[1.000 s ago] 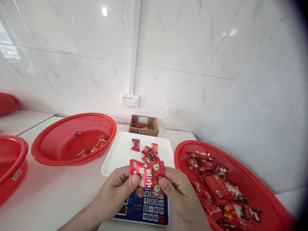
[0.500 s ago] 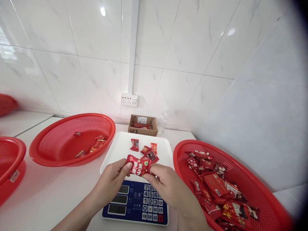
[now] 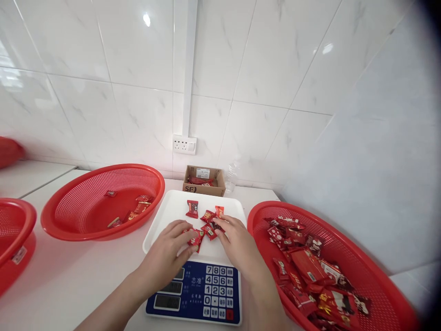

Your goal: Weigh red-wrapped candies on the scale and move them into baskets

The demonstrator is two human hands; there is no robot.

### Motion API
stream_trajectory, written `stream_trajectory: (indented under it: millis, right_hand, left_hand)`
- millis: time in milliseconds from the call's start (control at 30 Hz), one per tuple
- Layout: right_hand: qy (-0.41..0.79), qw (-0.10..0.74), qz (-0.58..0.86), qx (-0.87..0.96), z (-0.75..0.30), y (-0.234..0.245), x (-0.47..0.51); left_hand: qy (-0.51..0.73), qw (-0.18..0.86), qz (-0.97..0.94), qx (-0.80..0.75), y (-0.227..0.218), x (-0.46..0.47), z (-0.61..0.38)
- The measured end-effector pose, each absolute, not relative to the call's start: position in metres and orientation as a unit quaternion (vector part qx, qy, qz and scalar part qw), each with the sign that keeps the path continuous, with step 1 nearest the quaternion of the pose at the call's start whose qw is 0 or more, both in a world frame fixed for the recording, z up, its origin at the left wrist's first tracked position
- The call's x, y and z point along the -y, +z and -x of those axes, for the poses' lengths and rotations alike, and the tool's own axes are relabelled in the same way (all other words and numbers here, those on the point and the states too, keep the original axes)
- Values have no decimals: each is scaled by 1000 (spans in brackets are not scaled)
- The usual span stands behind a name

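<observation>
A red wrapped candy with white lettering lies low over the near part of the white scale pan, with my left hand closed around its left side. My right hand has its thumb and fingers around a dark red wrapped candy, whose right part they cover. Close by on the pan are a small red candy, another red candy with a gold mark and an orange-red one. A dark-and-red candy lies apart near the back.
The scale's blue keypad panel faces me. A red basket full of red packets stands on the right. To the left are a red basket with several packets and another red basket. Behind the scale sits a small cardboard box.
The lettered candy, held in both hands before, has gone down to the pan in my left hand. My right hand has let go of it and moved to the dark red candy.
</observation>
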State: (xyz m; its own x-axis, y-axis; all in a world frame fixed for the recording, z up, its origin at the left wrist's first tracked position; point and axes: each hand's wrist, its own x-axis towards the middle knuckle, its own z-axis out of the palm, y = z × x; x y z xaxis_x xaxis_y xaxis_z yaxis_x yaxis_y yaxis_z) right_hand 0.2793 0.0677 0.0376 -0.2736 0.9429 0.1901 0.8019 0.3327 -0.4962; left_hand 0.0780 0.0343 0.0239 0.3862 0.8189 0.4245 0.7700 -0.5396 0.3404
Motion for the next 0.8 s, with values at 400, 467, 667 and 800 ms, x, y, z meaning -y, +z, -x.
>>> stream_trajectory:
  millis: [400, 467, 667, 800]
  right_hand:
    - [193, 212, 564, 775, -280, 34, -71]
    - [225, 217, 538, 783, -278, 34, -70]
    - [152, 238, 570, 771, -278, 31, -76]
    - [148, 164, 605, 765, -280, 24, -84]
  left_hand:
    - [202, 58, -862, -461, 24, -55, -75]
    - [215, 81, -861, -453, 26, -58, -77]
    - [184, 51, -837, -513, 28, -69, -88]
    - [112, 61, -846, -518, 33, -81, -94]
